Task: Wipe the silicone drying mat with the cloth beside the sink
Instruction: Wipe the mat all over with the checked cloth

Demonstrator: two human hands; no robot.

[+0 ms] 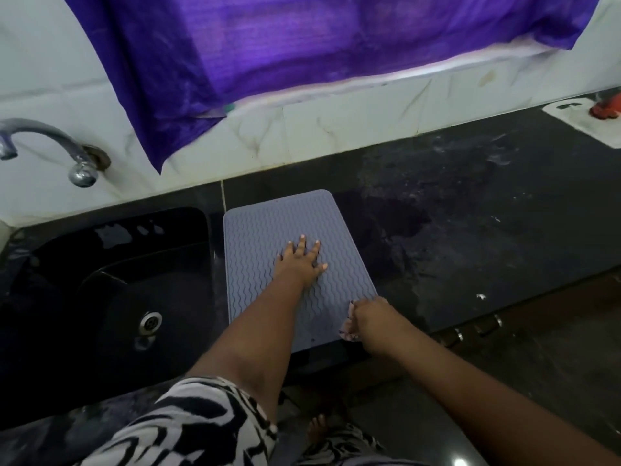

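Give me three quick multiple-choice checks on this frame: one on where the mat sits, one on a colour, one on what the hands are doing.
1. Where does the drying mat lie?
A. Inside the sink
B. On the dark counter just right of the sink
C. On the white board at far right

2. What colour is the cloth hung over the window?
A. Purple
B. Green
C. Yellow

3. What is the left hand doing?
A. Gripping the tap
B. Lying flat on the mat with fingers spread
C. Holding the wiping cloth

Answers: 1 B, the mat's left edge runs along the sink's rim on the counter. 2 A, the hanging fabric is plainly purple. 3 B, the left hand's fingers are straight on the ridged mat, while the right hand grips the small cloth at the mat's near right edge.
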